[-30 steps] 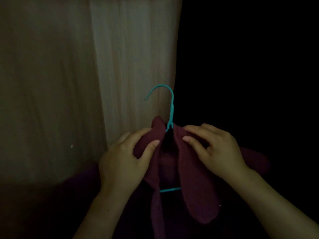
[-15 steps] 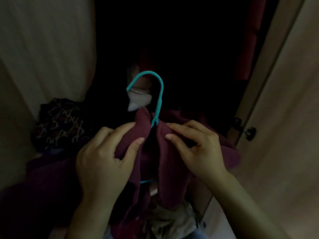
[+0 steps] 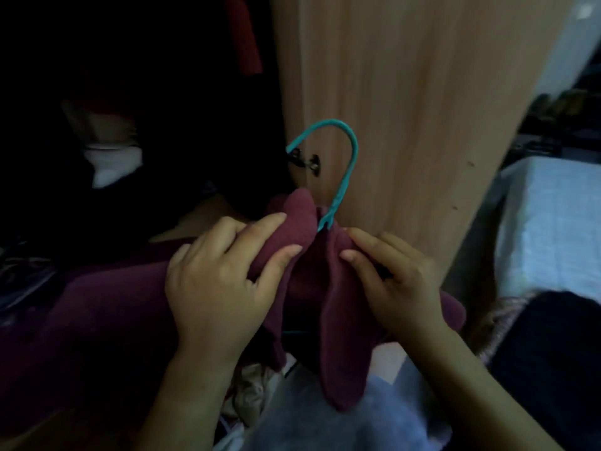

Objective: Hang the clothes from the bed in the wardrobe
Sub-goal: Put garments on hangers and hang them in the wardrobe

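Note:
A maroon garment (image 3: 335, 320) hangs on a teal hanger (image 3: 344, 164) whose hook points up in front of the wooden wardrobe door (image 3: 422, 109). My left hand (image 3: 221, 284) grips the garment's left collar and shoulder, thumb over the fabric. On the right side of the collar, my right hand (image 3: 393, 284) pinches the cloth just beside the hanger's neck. The open wardrobe (image 3: 146, 76) is dark at the left, with a red garment (image 3: 245, 37) hanging inside. The hanger's lower bar is mostly hidden by fabric.
A small metal handle (image 3: 307, 161) sits on the door's edge. The bed with a pale blue sheet (image 3: 549, 222) lies at the right, a dark garment (image 3: 553, 359) on its near end. Folded clothes, one white (image 3: 110, 164), are inside the wardrobe; crumpled clothes (image 3: 250, 392) lie below.
The view has swung right: the wardrobe door and the bed now fill the right side. Both hands keep the same hold on the maroon garment and its hanger.

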`<state>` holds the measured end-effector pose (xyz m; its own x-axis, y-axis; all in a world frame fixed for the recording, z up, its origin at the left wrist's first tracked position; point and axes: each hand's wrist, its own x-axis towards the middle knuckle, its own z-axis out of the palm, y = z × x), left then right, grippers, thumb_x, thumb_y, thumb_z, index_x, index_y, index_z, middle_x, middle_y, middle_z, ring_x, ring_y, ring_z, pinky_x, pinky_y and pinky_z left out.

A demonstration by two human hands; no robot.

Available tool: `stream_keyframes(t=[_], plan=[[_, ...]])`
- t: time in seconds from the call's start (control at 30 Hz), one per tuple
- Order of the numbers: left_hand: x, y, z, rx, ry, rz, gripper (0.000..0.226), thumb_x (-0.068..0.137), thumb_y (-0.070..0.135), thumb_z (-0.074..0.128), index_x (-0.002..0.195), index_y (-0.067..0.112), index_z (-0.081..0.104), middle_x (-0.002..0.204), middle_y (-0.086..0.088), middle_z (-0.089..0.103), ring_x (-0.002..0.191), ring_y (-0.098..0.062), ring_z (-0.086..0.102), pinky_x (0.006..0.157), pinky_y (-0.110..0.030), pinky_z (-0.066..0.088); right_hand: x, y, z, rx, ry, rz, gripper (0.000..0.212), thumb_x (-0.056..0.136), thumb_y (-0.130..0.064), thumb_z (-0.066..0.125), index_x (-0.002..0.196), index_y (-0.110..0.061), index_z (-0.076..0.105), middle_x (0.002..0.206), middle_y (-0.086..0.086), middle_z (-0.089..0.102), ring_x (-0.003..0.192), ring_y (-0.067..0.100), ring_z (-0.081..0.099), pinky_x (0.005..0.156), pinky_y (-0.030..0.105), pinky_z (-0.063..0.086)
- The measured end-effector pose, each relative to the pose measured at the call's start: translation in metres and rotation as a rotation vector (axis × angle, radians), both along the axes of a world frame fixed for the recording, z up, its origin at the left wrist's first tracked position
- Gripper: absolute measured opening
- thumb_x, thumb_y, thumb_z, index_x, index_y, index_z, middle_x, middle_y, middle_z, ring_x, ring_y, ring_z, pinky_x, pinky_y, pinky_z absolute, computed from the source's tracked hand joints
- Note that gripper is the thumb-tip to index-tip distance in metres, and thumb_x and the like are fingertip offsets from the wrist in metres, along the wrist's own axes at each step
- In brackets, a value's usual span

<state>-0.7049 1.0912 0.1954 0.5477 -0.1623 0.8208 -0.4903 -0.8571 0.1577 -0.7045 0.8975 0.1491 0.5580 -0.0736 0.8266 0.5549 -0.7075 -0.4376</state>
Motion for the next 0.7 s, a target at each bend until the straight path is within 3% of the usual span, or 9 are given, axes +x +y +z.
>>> stream_keyframes(t=[0.23, 0.37, 0.5, 0.6, 0.7], plan=[[-0.059, -0.144, -0.004, 0.047, -0.003, -0.198, 0.041, 0.085, 0.056, 0.054, 0.109, 0.026, 0.070, 0.076, -0.001, 0.061, 0.068, -0.021, 0.059, 0.064, -0.031, 0.035, -0.101, -0.136, -0.010, 0.061, -0.014, -0.225, 0.034, 0.093, -0.035, 0.052, 0.104, -0.008, 0.070, 0.076, -0.002, 0.061, 0.069, 0.002, 0.054, 0.066, 0.014, 0.045], [-0.101, -0.233, -0.020, 0.060, 0.044, -0.344, 0.042, 0.085, 0.056, 0.053, 0.109, 0.026, 0.070, 0.077, 0.000, 0.062, 0.070, -0.022, 0.061, 0.063, -0.035, 0.040, -0.170, -0.218, -0.031, 0.077, 0.028, -0.353, 0.035, 0.093, -0.036, 0.052, 0.104, -0.009, 0.071, 0.074, 0.002, 0.062, 0.066, 0.010, 0.057, 0.063, 0.025, 0.048], [-0.142, -0.313, -0.058, -0.073, 0.273, -0.567, 0.049, 0.088, 0.059, 0.044, 0.110, 0.024, 0.069, 0.083, -0.002, 0.064, 0.075, -0.020, 0.060, 0.067, -0.040, 0.048, -0.243, -0.286, -0.057, -0.024, 0.106, -0.535, 0.037, 0.095, -0.043, 0.048, 0.105, -0.016, 0.071, 0.073, -0.001, 0.060, 0.060, 0.013, 0.058, 0.051, 0.030, 0.049], [-0.172, -0.373, -0.079, -0.106, 0.418, -0.696, 0.046, 0.086, 0.056, 0.049, 0.109, 0.022, 0.069, 0.087, -0.002, 0.066, 0.079, -0.012, 0.056, 0.071, -0.026, 0.043, -0.296, -0.338, -0.066, -0.085, 0.185, -0.670, 0.038, 0.094, -0.046, 0.045, 0.105, -0.021, 0.071, 0.073, -0.003, 0.059, 0.057, 0.014, 0.057, 0.045, 0.029, 0.046], [-0.195, -0.432, -0.082, -0.105, 0.483, -0.809, 0.040, 0.085, 0.050, 0.053, 0.109, 0.022, 0.069, 0.091, 0.001, 0.066, 0.083, -0.009, 0.057, 0.074, -0.017, 0.040, -0.336, -0.384, -0.064, -0.075, 0.240, -0.780, 0.040, 0.094, -0.049, 0.043, 0.106, -0.023, 0.071, 0.075, -0.005, 0.060, 0.062, 0.011, 0.058, 0.052, 0.024, 0.044]])
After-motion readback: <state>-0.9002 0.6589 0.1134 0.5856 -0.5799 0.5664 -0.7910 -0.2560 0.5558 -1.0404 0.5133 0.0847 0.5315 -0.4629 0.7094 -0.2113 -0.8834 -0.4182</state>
